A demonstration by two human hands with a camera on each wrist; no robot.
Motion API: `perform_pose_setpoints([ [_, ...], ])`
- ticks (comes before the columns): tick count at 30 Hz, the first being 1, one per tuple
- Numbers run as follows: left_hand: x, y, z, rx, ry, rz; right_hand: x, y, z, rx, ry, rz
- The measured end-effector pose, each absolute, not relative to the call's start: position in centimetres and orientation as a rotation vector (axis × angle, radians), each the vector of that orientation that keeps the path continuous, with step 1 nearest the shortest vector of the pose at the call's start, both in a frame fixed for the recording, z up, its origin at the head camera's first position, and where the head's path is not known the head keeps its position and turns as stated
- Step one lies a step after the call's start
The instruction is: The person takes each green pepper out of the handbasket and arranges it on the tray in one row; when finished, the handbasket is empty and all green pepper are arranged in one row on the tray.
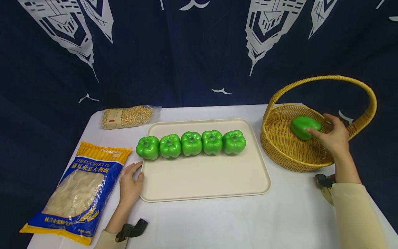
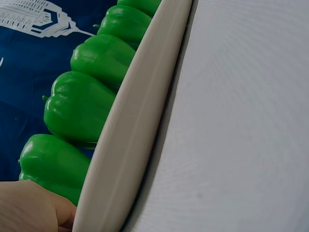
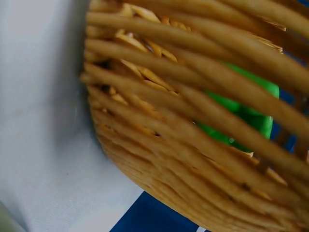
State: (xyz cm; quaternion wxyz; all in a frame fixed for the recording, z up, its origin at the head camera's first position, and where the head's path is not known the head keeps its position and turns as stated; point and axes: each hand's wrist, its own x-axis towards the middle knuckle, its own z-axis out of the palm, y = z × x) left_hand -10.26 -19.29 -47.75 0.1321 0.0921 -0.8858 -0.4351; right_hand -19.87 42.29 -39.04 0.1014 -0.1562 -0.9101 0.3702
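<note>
A green bell pepper (image 1: 306, 128) is in my right hand (image 1: 334, 136), which grips it by one end inside the wicker basket (image 1: 280, 148). Through the weave in the right wrist view, part of that bell pepper (image 3: 241, 108) shows; the hand itself is hidden there. My left hand (image 1: 131, 181) rests at the left edge of the beige tray (image 1: 205, 176), its fingers near the leftmost of several bell peppers (image 1: 148, 147) standing in a row. From the left wrist, the hand (image 2: 34, 208) appears beside the tray rim (image 2: 130, 121), fingertips mostly hidden.
Left of the tray lies a blue and yellow orecchiette bag (image 1: 77, 190). A clear packet of corn kernels (image 1: 130, 117) sits behind it at the table's back edge. The basket's tall arched handle (image 1: 323, 79) rises over the right side. Dark blue patterned cloth (image 1: 174, 62) hangs behind the white table (image 1: 230, 221).
</note>
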Motion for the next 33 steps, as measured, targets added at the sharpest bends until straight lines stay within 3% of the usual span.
perform_pose_setpoints([
  [33,-10.2,-19.2,-47.7,0.267,-2.563,-1.264,-21.4,42.9,-40.7,-0.38,-2.915,0.975],
])
